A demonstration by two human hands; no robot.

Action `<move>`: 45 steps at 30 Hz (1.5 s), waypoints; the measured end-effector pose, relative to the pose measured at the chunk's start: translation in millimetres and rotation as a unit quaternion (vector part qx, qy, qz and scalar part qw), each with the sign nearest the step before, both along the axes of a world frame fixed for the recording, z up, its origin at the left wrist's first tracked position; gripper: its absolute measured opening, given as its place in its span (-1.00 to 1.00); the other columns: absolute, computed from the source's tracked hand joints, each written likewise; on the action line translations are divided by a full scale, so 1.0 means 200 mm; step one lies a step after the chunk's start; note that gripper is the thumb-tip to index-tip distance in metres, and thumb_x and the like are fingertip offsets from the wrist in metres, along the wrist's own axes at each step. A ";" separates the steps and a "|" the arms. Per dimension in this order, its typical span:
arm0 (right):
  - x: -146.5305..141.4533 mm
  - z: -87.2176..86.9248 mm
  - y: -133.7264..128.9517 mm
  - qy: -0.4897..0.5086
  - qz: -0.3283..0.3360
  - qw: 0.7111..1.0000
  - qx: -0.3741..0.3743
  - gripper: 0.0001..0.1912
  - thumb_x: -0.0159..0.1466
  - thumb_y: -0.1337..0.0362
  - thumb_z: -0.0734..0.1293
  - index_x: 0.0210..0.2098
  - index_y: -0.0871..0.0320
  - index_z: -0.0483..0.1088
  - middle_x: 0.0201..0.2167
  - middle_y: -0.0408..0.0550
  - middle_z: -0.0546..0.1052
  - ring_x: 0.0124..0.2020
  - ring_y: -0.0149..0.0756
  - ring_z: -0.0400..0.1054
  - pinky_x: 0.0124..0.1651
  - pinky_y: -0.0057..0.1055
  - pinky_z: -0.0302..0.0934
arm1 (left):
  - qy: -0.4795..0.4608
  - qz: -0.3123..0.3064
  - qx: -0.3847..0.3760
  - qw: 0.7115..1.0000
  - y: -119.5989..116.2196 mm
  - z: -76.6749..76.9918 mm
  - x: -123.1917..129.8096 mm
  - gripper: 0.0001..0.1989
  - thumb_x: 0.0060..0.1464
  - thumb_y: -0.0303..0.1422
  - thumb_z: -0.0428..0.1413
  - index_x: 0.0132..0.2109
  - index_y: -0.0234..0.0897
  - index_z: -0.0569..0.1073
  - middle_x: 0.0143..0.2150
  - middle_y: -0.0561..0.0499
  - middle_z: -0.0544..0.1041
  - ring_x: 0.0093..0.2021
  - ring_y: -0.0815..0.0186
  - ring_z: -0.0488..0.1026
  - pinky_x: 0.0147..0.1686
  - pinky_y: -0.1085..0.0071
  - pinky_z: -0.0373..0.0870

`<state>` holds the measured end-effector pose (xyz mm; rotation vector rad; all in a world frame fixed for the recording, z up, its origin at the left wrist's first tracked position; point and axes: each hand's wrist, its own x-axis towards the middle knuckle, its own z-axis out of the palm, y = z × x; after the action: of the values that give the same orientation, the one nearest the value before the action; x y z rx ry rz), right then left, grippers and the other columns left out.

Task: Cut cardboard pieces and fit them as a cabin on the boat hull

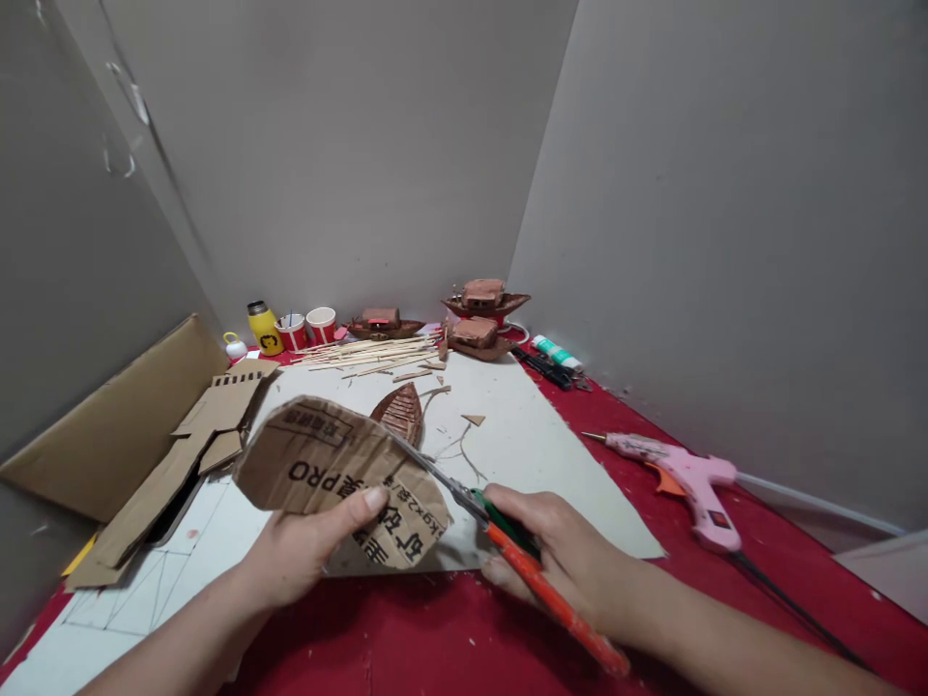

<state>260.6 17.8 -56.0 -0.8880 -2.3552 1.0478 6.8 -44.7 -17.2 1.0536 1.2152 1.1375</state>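
Observation:
My left hand (pixel 311 541) is closed on a rounded piece of brown cardboard (pixel 319 454) with black printing, its thumb flat on top. My right hand (pixel 558 546) grips scissors (pixel 518 565) with one orange-red handle and one green one. Their blades point up and left and lie along the right edge of the cardboard; whether they are open or shut I cannot tell. Just beyond the cardboard, a small brown model boat (pixel 401 414) rests on the white sheet (pixel 551 474).
A pink glue gun (pixel 681 474) lies at right, its cord trailing forward. Cardboard pieces (pixel 210 406) lean at left. Thin wooden sticks (pixel 369 354), model boats (pixel 478 336), paper cups (pixel 320 324), a yellow bottle (pixel 265 329) and a glue tube (pixel 557 352) stand or lie at the back.

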 end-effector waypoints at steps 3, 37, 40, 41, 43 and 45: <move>0.01 0.00 0.00 -0.021 0.001 1.000 0.009 -0.64 0.21 0.02 0.31 -0.46 0.08 0.09 -0.58 -0.28 0.18 -0.54 -0.41 -0.05 -0.47 -0.43 -0.02 | 0.060 -0.006 0.016 0.998 0.00 0.00 0.00 -0.73 0.01 -0.11 0.26 -0.26 -0.20 0.66 -0.17 -0.11 0.67 0.08 0.00 0.50 0.20 0.09 0.31; 0.00 0.00 0.00 -0.029 0.013 0.999 0.037 -0.70 0.20 0.03 0.27 -0.38 0.07 0.10 -0.52 -0.25 0.23 -0.52 -0.37 -0.01 -0.43 -0.42 -0.05 | -0.095 0.124 0.058 0.986 -0.01 -0.05 0.06 -0.45 -0.03 -0.23 0.33 0.11 -0.27 0.48 -0.07 -0.13 0.64 0.07 0.02 0.50 0.13 0.10 0.37; -0.01 0.00 0.00 -0.021 0.026 0.999 0.024 -0.72 0.21 0.05 0.27 -0.37 0.07 0.11 -0.51 -0.24 0.24 -0.51 -0.37 0.01 -0.41 -0.42 -0.02 | -0.088 0.105 0.042 0.990 -0.01 -0.07 0.06 -0.56 -0.01 -0.21 0.31 0.01 -0.31 0.54 -0.01 -0.17 0.61 0.05 0.00 0.51 0.10 0.08 0.40; -0.01 0.01 -0.01 -0.016 0.030 0.999 0.018 -0.72 0.21 0.05 0.27 -0.37 0.07 0.11 -0.51 -0.24 0.24 -0.51 -0.37 0.01 -0.41 -0.42 -0.01 | -0.088 0.096 0.037 0.991 0.00 -0.08 0.06 -0.59 0.00 -0.20 0.30 -0.02 -0.32 0.55 0.00 -0.17 0.61 0.05 0.00 0.51 0.09 0.08 0.40; -0.01 0.01 -0.01 -0.008 0.035 0.999 -0.002 -0.71 0.21 0.04 0.27 -0.38 0.08 0.12 -0.53 -0.25 0.22 -0.52 -0.38 0.00 -0.42 -0.43 -0.01 | -0.093 0.083 0.034 0.992 0.00 -0.10 0.05 -0.61 0.03 -0.20 0.28 -0.03 -0.32 0.55 0.03 -0.18 0.59 0.06 0.00 0.50 0.10 0.10 0.40; 0.00 0.01 -0.02 -0.003 0.038 0.999 -0.030 -0.71 0.22 0.05 0.26 -0.40 0.08 0.11 -0.55 -0.26 0.20 -0.54 -0.39 -0.02 -0.45 -0.43 -0.02 | -0.099 0.078 0.033 0.991 0.00 -0.11 0.05 -0.57 0.04 -0.20 0.27 0.03 -0.31 0.52 0.04 -0.17 0.59 0.06 0.01 0.50 0.09 0.11 0.41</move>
<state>259.6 14.1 -54.6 -0.8297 -2.3908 1.1537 17.0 -44.5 -38.7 0.8824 1.1236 1.3785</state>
